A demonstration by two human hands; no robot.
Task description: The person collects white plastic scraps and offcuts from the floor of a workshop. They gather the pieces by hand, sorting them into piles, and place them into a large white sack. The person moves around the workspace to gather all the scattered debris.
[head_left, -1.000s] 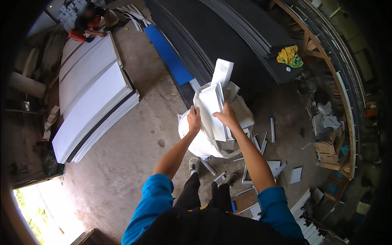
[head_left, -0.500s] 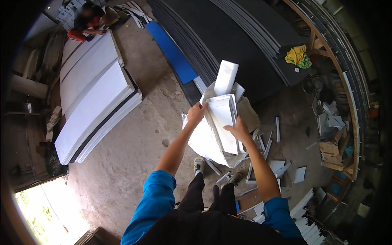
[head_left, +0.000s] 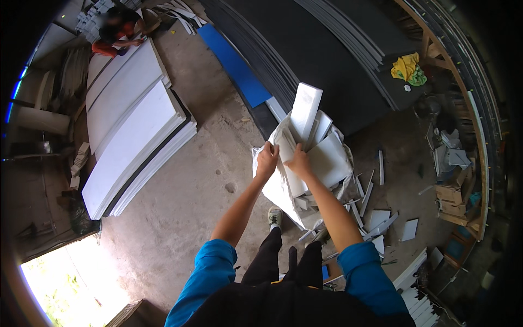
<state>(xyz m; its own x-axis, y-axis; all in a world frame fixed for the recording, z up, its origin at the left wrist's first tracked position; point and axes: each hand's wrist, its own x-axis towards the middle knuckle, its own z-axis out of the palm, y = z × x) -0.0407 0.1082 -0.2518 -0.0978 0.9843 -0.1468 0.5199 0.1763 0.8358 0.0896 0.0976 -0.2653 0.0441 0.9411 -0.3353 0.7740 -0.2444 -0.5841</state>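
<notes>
In front of me stands a white woven sack (head_left: 278, 188) filled with flat white offcuts that look like foam board. My left hand (head_left: 266, 161) is closed on the sack's left rim. Close beside it, my right hand (head_left: 298, 163) is closed around the edge of some upright white boards (head_left: 295, 184) inside the sack; its fingertips are partly hidden. A thick white block (head_left: 305, 111) sticks up at the far side of the sack. To the right of my right hand a wide white board (head_left: 330, 161) leans in the sack's mouth.
White sheets (head_left: 133, 147) are stacked at left, where another person (head_left: 120, 35) crouches at the far end. Dark sheets (head_left: 327, 65) and a blue strip (head_left: 234, 65) lie ahead. White scraps (head_left: 379, 219) litter the floor at right, near a yellow and green cloth (head_left: 408, 69).
My right hand has moved left, from the boards' right edge to near my left hand. The upright boards have shifted left, uncovering the wide board at the right. My left hand stays at the rim.
</notes>
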